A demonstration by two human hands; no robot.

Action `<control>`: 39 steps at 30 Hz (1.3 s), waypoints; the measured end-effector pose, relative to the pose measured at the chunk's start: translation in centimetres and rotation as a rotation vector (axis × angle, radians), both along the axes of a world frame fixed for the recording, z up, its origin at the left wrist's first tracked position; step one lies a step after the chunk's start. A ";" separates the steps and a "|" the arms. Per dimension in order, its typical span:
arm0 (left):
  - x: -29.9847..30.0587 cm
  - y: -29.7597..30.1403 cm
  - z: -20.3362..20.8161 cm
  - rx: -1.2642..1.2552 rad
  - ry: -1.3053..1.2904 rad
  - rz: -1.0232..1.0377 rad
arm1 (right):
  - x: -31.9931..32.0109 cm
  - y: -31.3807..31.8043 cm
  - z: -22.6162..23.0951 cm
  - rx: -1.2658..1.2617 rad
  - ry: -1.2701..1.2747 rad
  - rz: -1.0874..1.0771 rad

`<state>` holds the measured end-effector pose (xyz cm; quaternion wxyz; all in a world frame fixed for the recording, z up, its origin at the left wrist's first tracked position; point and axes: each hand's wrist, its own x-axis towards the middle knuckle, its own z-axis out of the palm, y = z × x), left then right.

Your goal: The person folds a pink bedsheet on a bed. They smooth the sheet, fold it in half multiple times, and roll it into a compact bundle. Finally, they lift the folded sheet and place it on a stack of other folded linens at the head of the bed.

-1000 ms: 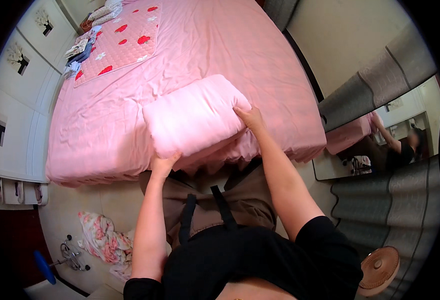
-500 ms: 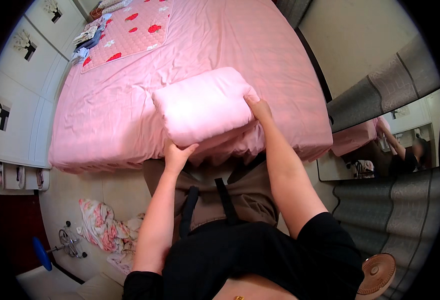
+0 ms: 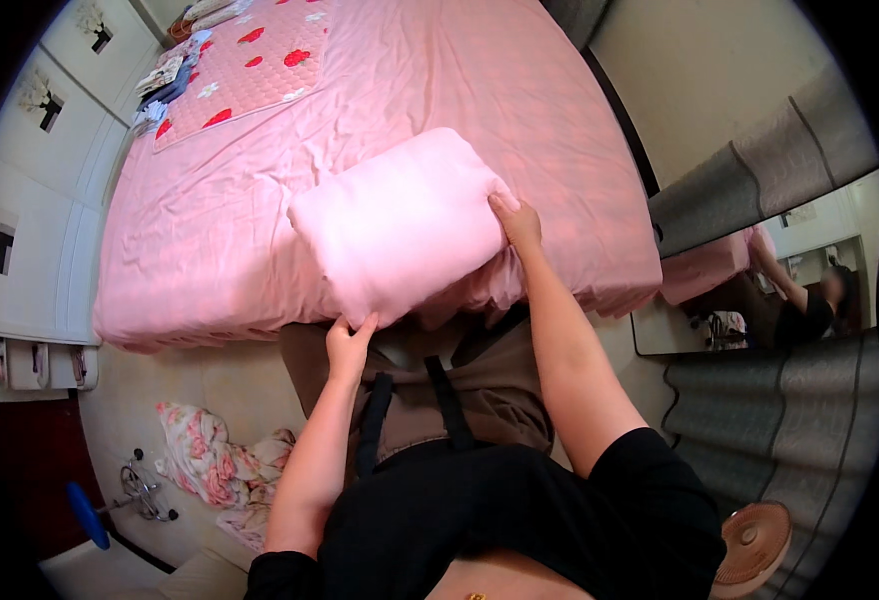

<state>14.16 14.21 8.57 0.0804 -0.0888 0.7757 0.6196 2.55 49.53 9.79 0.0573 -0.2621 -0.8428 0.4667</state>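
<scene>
A plump, plain pink pillow (image 3: 400, 220) rests at the near edge of the bed, tilted so that its right side lies farther away. My left hand (image 3: 350, 345) pinches its near corner, drawing the fabric to a point between thumb and fingers. On the opposite side, my right hand (image 3: 518, 222) grips the right edge with the thumb on top; its other fingers are mostly hidden. Beneath the pillow spreads a wrinkled pink bedsheet (image 3: 210, 240) that hangs over the bed's front.
A quilted strawberry-patterned mat (image 3: 260, 75) lies at the bed's far left, beside folded clothes (image 3: 165, 80). White cabinets (image 3: 30, 200) line the left. Floral cloth (image 3: 215, 455) and a blue-seated wheeled stool (image 3: 90, 515) are on the floor. A mirror (image 3: 810, 260) stands right, near a fan (image 3: 755, 545).
My left hand has moved down and slightly left to the pillow's near corner, pulling it toward me. The pillow's top looks flatter. My right hand stays on its edge.
</scene>
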 end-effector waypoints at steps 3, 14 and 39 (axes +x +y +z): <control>1.7 0.2 -0.4 0.078 -0.008 -0.032 | 0.7 1.3 -1.4 -0.291 0.070 0.053; -1.5 -0.2 -3.6 0.135 -0.241 0.222 | 3.7 2.1 -1.8 -0.526 0.052 0.256; -9.3 4.9 5.7 -0.753 0.481 -0.019 | -1.0 -18.7 2.3 0.898 0.276 0.826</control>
